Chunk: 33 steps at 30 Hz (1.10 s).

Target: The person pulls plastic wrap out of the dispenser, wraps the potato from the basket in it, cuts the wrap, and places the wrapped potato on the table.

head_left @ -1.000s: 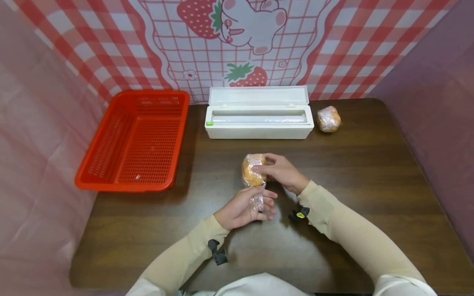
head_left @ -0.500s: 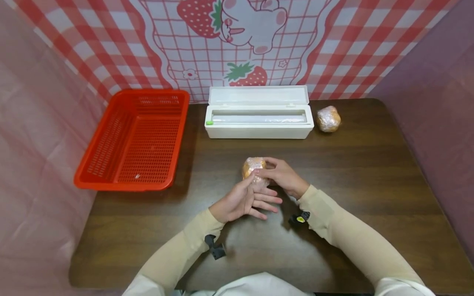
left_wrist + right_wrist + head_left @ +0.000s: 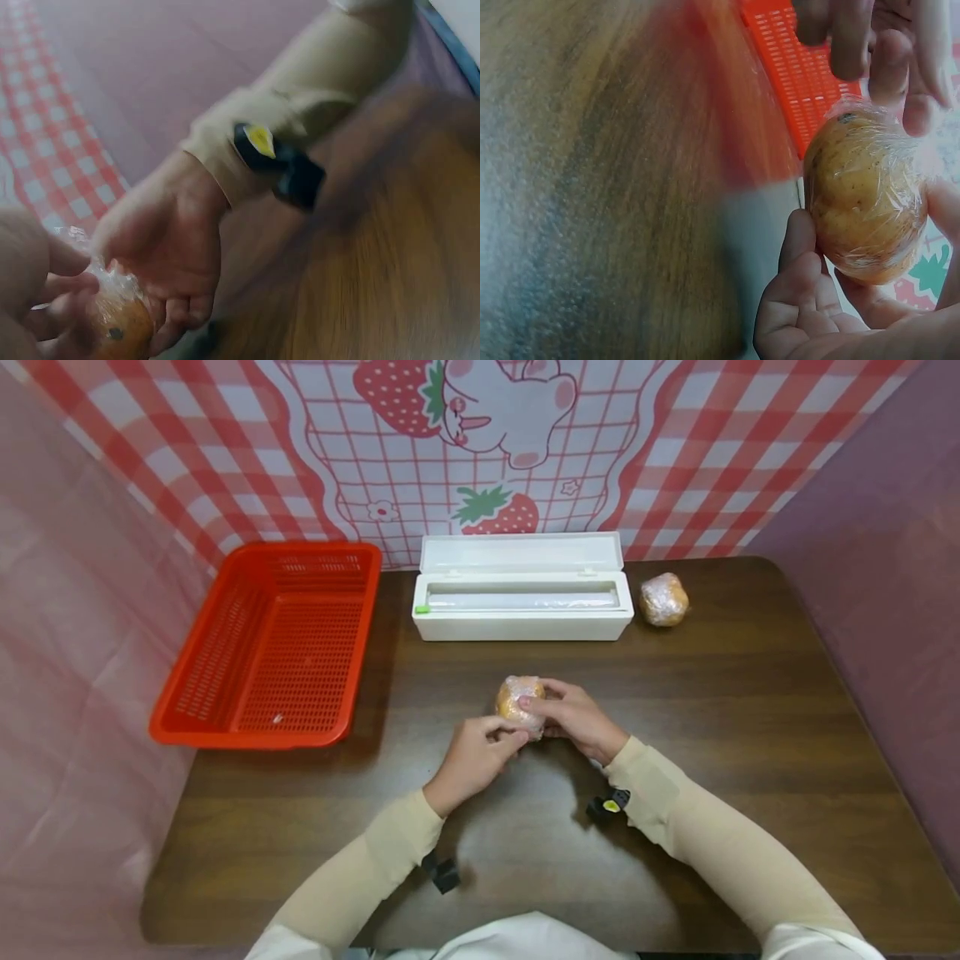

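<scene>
No readable text, labels, nos. or brands anywhere. Backdrop cloth [image 3: 480, 452]: strawberry and bunny drawings only, no lettering. White wrap box [image 3: 522, 602]: unmarked.

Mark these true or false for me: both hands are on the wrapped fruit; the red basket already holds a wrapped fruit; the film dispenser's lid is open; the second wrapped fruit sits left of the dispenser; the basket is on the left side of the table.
1. Both the left hand and the right hand hold the wrapped fruit. True.
2. The red basket already holds a wrapped fruit. False: no fruit shows in it, only a tiny speck on its floor.
3. The film dispenser has its lid open. True.
4. The second wrapped fruit sits left of the dispenser. False: it lies on the table to the dispenser's right.
5. The basket is on the table's left side. True.
</scene>
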Available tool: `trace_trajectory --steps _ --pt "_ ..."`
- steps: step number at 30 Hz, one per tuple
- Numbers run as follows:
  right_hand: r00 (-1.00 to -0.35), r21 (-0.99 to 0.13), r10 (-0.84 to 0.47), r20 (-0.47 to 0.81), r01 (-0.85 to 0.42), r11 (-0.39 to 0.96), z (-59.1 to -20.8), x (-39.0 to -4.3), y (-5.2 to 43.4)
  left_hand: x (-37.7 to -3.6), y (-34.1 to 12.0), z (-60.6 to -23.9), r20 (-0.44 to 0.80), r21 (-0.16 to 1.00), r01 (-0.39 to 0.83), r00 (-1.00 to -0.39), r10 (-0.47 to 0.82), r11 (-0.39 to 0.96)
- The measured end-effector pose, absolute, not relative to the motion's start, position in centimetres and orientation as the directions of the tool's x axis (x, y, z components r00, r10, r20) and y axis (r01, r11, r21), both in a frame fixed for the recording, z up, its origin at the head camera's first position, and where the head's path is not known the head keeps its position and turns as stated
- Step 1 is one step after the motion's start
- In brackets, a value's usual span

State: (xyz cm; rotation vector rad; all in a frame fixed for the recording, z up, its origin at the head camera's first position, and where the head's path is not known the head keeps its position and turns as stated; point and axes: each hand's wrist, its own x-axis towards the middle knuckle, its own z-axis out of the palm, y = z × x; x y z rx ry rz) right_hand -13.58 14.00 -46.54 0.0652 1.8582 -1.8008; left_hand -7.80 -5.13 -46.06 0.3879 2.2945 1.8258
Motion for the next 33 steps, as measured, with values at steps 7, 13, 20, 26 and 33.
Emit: trace_trajectory --steps 7,13,20,26,33 --pt "-0.841 -0.906 -0.340 -0.422 0.408 0.116 -46.4 -13.2 13.8 -7.7 -4.6 -46.8 0.326 0.796 0.320 -0.942 0.081 0.514" --pt "-0.841 -0.910 -0.353 -0.411 0.399 0.109 -46.4 -12.9 13.6 -8.7 -4.5 -46.8 0.074 0.966 0.079 -0.997 0.031 0.248" --pt "-0.847 -0.936 -0.410 -0.338 0.347 0.054 -46.7 -12.5 13.9 -9.2 -4.8 -46.8 -0.136 0.988 -0.148 -0.971 0.198 -0.046" --pt "-0.791 -0.940 -0.560 -0.244 0.335 -0.064 -46.9 -12.2 14.9 -9.2 -5.1 -46.9 -0.225 0.952 -0.263 -0.948 0.226 -0.156" --pt "-0.752 -0.981 -0.633 -0.183 0.178 0.072 -46.8 -11.9 15.2 -9.3 -5.2 -46.6 -0.325 0.882 -0.386 -0.913 0.245 -0.269"
